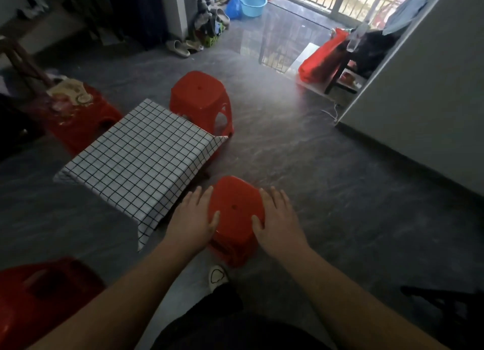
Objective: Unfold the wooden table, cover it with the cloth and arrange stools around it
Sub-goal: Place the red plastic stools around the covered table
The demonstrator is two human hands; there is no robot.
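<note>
- A dark-clad lap fills the bottom edge, and two bare forearms reach forward from it.
- At the lower left corner stands a red plastic stool with a cut-out grip (pixel 39 297), blurred and partly out of frame.
- A white slipper toe (pixel 218 275) shows between the forearms on the dark grey marbled floor (pixel 340 192).
- The left hand (pixel 192 220) lies against the left side of a small red plastic stool with a hole in its seat (pixel 235 203). The fingers are fairly straight and spread along the seat's edge, and the thumb rests on top.
- The right hand (pixel 277 218) mirrors it on the right side, fingers spread and thumb on the seat, so the stool sits between the two palms.
- This stool is just beside the near right side of the table.
- The table itself is hidden under a white cloth with a thin black grid (pixel 141 161). The cloth covers the top and hangs over the edges, with one corner drooping near the left hand.
- Against the table's far side stands a rounded red plastic stool (pixel 201 100), with a cloth corner hanging beside its leg.
- At the table's left side a low red plastic stool (pixel 86 119) carries what may be printed packets, too blurred to make out.
- Farther off are pale sandals (pixel 178 48), a red plastic bag (pixel 322 58) and a light blue plastic basin (pixel 252 3).
</note>
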